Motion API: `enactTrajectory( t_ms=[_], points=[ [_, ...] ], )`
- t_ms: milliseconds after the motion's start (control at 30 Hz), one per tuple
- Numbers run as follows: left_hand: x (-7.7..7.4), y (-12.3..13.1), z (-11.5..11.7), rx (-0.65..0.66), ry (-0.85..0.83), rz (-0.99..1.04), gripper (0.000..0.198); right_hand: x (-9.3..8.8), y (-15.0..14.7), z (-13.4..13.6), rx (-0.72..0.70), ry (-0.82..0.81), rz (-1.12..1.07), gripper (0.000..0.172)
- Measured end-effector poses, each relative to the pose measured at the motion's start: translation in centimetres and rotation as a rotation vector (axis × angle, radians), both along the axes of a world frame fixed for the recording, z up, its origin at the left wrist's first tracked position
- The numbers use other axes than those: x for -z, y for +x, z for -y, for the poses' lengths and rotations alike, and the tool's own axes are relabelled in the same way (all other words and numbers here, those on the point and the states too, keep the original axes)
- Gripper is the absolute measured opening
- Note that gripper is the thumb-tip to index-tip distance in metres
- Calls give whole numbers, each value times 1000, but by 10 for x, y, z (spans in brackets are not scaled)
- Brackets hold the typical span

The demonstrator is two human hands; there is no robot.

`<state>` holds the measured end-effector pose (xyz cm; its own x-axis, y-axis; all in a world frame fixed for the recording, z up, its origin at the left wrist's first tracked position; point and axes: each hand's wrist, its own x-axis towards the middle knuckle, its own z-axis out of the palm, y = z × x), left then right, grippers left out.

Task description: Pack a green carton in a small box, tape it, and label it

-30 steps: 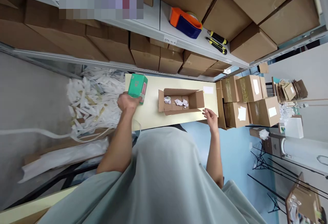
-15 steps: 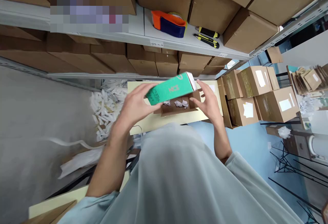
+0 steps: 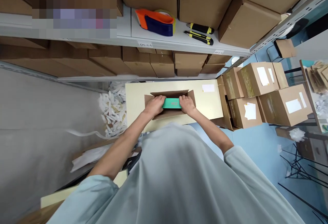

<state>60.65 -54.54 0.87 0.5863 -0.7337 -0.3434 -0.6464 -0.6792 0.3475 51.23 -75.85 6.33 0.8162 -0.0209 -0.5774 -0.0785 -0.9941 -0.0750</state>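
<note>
A long green box with faint printing sits in the mouth of an open cardboard carton. My left hand grips its left end, and my right hand grips its right end. Both hands have their fingers curled over the box ends, inside the carton's raised flaps. What lies beneath the green box is hidden. The carton stands on a cream-coloured table, with a white paper label on the tabletop to the right.
Beyond the table, a shelf holds an orange-and-blue tape dispenser, box cutters and cardboard boxes. Labelled cartons are stacked to the right. Shredded white paper is heaped at the left.
The green box has moved down from above the carton into its opening. My right hand, earlier apart from the box, now holds its right end. The crumpled paper inside is now covered.
</note>
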Motion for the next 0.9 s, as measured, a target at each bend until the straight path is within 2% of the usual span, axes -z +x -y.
enactTrajectory(
  t_ms=[100,233,367,467,533,567,633,733,800,900],
  points=[
    [13,0,18,-26,83,3,63,21,17,-3,20,-3,-2,49],
    [22,-1,32,-48,106,-2,55,38,27,-4,98,8,26,48],
    [19,-4,30,-58,97,-6,58,36,23,-3,146,50,79,44],
    [7,-13,8,-104,13,12,61,23,2,8,112,123,140,41],
    [-3,-23,-13,-221,-128,74,61,13,-22,23,115,173,234,39],
    [-9,-30,-24,-311,-200,118,61,9,-35,31,160,199,311,35],
    [-18,-43,-43,-524,-284,195,62,6,-59,48,313,228,440,30],
    [-26,-58,-57,-788,-267,217,62,12,-81,66,546,287,494,30],
    [-25,-63,-58,-875,-232,199,54,21,-84,71,636,341,465,28],
    [-20,-62,-50,-921,-211,191,34,31,-80,71,662,404,411,21]
  ],
)
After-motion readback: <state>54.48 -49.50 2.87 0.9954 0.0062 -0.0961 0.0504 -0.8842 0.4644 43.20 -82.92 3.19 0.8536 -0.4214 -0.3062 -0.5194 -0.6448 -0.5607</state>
